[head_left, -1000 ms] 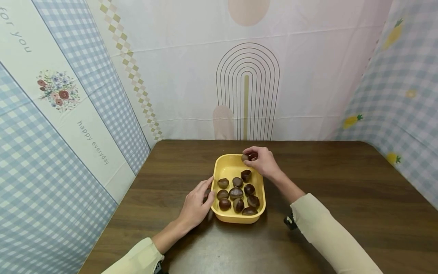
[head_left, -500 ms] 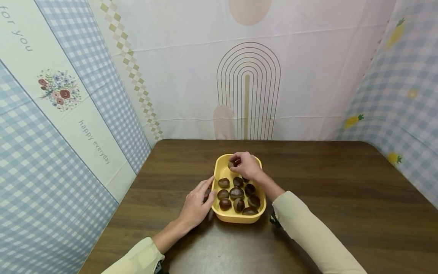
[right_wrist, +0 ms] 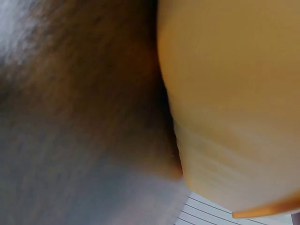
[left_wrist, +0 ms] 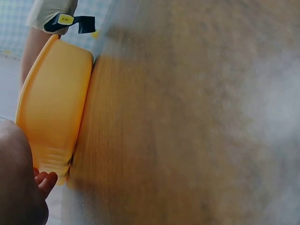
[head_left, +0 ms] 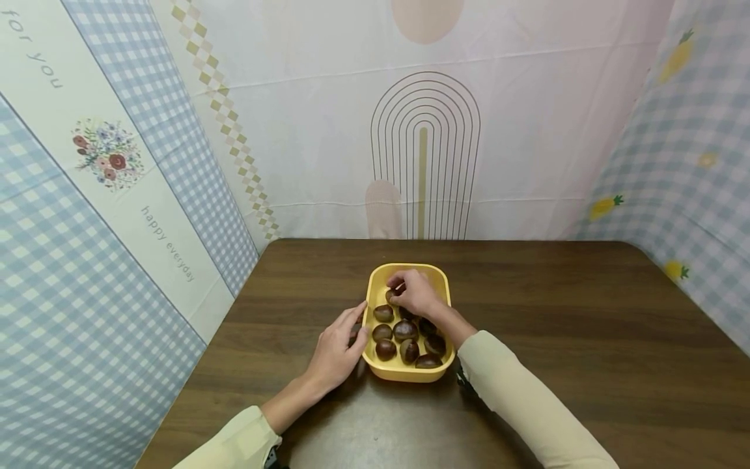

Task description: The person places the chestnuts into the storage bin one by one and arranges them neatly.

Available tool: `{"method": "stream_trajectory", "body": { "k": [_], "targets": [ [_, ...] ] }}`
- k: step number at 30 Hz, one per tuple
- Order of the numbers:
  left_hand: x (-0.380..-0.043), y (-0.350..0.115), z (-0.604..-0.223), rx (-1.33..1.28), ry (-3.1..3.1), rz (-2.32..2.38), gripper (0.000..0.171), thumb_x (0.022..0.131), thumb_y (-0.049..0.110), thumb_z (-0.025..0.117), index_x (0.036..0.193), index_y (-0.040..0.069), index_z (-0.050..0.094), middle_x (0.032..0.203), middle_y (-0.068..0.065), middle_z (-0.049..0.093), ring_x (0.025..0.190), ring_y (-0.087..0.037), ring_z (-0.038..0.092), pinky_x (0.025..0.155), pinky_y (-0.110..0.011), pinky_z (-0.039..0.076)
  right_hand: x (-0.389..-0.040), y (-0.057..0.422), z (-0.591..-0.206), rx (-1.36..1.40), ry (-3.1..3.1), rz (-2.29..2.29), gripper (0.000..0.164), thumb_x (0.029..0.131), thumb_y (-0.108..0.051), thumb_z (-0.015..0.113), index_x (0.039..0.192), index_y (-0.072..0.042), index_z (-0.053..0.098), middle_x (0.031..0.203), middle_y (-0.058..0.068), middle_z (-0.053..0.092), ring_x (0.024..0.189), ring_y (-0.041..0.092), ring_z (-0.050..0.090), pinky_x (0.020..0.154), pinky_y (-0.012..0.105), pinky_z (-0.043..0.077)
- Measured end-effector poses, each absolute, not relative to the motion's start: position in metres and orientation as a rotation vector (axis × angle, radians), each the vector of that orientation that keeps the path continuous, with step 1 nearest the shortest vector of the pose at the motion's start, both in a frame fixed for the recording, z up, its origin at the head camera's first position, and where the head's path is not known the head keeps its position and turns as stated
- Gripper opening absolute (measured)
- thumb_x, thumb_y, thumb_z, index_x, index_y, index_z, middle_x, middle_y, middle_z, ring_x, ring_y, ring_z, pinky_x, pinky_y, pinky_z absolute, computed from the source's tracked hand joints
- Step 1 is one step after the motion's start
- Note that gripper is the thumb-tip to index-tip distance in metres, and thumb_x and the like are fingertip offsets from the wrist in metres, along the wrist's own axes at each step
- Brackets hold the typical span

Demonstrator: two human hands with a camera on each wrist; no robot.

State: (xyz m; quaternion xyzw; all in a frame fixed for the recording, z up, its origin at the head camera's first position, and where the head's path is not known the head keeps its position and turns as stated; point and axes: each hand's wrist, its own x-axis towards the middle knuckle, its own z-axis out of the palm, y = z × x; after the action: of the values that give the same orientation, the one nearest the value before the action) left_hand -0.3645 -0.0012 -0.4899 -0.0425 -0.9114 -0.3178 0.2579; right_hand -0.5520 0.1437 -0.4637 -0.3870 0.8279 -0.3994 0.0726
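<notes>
Chestnuts lie in a yellow rectangular container [head_left: 369, 361] on the table. My right hand [head_left: 416, 293] is over the container's far part, pinching a chestnut [head_left: 389, 296] between thumb and fingers. Just below it on the left sits another chestnut [head_left: 383, 313], and a large one [head_left: 405, 330] lies near the middle. The right forearm and hand cover some chestnuts on the right. My left hand [head_left: 336, 348] rests against the container's left outer wall, fingers and thumb touching it. In the left wrist view, its fingertips [left_wrist: 46, 182] meet the ridged end of the yellow wall [left_wrist: 58, 101].
A dark brown wooden table [head_left: 562, 312] spreads around the container. Behind it hangs a pale patterned cloth [head_left: 316, 130], with blue checked cloth [head_left: 53, 312] at both sides. The right wrist view shows mostly the container's outer wall [right_wrist: 234, 93], close up.
My right hand has carried its chestnut from the container's far right rim leftward, then lower inside, close to the left-side chestnuts. The left hand and container have stayed put.
</notes>
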Motion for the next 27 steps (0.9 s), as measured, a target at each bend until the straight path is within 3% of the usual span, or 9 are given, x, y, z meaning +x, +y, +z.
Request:
{"method": "stream_trajectory", "body": {
  "k": [11, 18, 27],
  "targets": [
    [-0.365, -0.002, -0.491, -0.112, -2.466, -0.855, 0.048, 0.105, 0.009, 0.064, 0.151, -0.001, 0.056, 0.136, -0.014, 0.067, 0.116, -0.023, 0.069, 0.088, -0.039, 0.062, -0.556, 0.159, -0.455, -1.160, 2.422, -1.346, 0.027, 0.095, 0.000, 0.075, 0.121, 0.006, 0.073, 0.119, 0.021, 0.073, 0.109, 0.038, 0.070, 0.095, 0.048, 0.057],
    [-0.368, -0.002, -0.492, -0.117, -2.462, -0.852, 0.049, 0.104, 0.009, 0.064, 0.151, -0.001, 0.056, 0.137, -0.014, 0.067, 0.116, -0.023, 0.069, 0.089, -0.039, 0.062, -0.559, 0.186, -0.445, -1.168, 2.424, -1.438, 0.024, 0.099, 0.000, 0.071, 0.123, 0.005, 0.073, 0.119, 0.021, 0.074, 0.107, 0.035, 0.071, 0.092, 0.047, 0.059],
    [-0.365, -0.008, -0.489, -0.087, -2.507, -0.840, 0.049, 0.107, 0.014, 0.063, 0.153, 0.002, 0.055, 0.142, -0.013, 0.065, 0.112, -0.023, 0.073, 0.093, -0.045, 0.060, -0.555, 0.223, -0.446, -1.259, 2.575, -1.410, 0.024, 0.100, -0.007, 0.071, 0.123, 0.000, 0.075, 0.122, 0.017, 0.073, 0.108, 0.037, 0.068, 0.091, 0.055, 0.055]
  ]
}}
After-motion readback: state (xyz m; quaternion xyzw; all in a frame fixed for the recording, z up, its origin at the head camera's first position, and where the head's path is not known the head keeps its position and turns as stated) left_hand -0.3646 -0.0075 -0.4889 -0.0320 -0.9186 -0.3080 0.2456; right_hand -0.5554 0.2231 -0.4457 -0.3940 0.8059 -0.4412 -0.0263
